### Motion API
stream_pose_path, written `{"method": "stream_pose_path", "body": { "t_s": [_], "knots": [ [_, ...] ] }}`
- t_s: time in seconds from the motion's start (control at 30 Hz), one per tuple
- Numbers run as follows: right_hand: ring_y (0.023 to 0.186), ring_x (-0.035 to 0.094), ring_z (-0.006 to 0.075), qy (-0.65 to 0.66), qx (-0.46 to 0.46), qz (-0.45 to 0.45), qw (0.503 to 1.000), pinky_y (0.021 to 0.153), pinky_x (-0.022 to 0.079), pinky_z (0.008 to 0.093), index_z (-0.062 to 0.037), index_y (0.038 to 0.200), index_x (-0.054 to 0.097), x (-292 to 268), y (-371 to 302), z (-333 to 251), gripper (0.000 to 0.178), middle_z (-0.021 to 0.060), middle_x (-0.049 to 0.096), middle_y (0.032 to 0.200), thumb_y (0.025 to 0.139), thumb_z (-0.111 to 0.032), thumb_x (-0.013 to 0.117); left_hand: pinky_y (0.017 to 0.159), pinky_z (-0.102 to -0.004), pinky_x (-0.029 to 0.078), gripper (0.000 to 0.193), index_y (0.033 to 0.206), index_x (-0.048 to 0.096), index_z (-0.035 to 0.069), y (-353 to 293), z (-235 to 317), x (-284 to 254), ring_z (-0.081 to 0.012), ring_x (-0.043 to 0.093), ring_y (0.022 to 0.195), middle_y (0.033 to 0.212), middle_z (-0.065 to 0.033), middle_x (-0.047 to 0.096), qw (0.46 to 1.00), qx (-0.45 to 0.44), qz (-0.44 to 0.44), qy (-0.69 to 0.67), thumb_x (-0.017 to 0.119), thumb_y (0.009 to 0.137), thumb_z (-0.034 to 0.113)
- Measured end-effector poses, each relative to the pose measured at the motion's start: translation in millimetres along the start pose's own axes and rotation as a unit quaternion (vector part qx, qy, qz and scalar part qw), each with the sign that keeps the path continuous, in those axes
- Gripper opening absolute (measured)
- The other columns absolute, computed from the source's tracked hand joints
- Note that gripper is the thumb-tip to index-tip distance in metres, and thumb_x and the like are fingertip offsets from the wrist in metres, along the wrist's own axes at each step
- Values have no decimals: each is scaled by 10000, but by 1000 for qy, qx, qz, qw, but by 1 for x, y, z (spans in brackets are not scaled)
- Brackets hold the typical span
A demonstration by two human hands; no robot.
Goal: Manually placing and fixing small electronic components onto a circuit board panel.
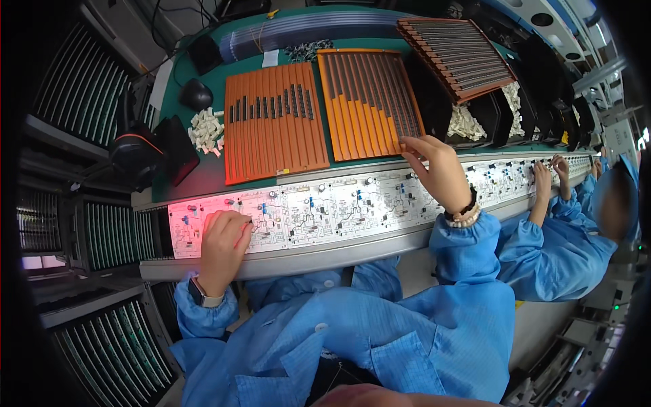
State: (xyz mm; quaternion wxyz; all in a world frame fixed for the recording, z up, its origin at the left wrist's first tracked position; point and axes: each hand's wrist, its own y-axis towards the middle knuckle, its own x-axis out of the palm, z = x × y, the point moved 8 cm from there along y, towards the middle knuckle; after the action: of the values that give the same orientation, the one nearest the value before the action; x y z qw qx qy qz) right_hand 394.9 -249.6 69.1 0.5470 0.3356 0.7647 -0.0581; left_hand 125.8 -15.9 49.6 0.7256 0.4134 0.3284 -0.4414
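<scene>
My left hand is over the left part of a row of white circuit boards, fingers pinched together at the board's surface. A tiny dark bit shows at its fingertips, too small to name. My right hand reaches across the boards to the lower right corner of an orange slotted tray. Its thumb and forefinger come together at the end of a slot; whatever they hold is hidden. Dark small parts fill much of that tray's slots. Left of it lies a second orange slotted tray with fewer dark parts.
A stacked slotted tray rests tilted at the back right, beside black bins of pale parts. Pale parts lie heaped left of the trays, near a handheld scanner. A co-worker in blue works at the right. Board racks stand left.
</scene>
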Motion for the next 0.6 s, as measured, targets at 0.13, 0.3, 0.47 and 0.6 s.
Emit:
{"method": "stream_pose_path", "body": {
  "t_s": [0.13,0.3,0.47,0.6],
  "knots": [
    [782,654,300,-14,30,41,999,682,524,364,20,1164,677,12,-6,11,280,151,627,937,886,-12,672,817,-407,467,165,975,649,14,-15,-16,14,-316,577,898,931,-116,606,1000,-25,-11,1,697,818,35],
    [795,657,281,-72,-2,61,996,677,523,361,-11,1182,685,16,-6,4,282,118,630,928,901,-2,658,819,-404,460,195,1002,649,7,-15,-15,20,-294,575,904,933,-108,600,1000,-9,-21,12,697,816,38],
    [805,670,263,-110,-4,53,993,684,537,350,-43,1176,699,20,-9,4,281,102,653,969,898,-13,669,830,-408,438,200,1004,651,6,-8,-9,16,-267,577,903,929,-88,607,998,24,-48,40,697,815,50],
    [771,678,260,-110,-8,45,993,660,538,342,-49,1132,720,18,-7,0,238,104,676,958,902,-18,667,841,-408,420,188,998,658,13,0,-6,12,-252,581,897,934,-77,617,998,39,-38,36,692,823,73]
  ]
}}
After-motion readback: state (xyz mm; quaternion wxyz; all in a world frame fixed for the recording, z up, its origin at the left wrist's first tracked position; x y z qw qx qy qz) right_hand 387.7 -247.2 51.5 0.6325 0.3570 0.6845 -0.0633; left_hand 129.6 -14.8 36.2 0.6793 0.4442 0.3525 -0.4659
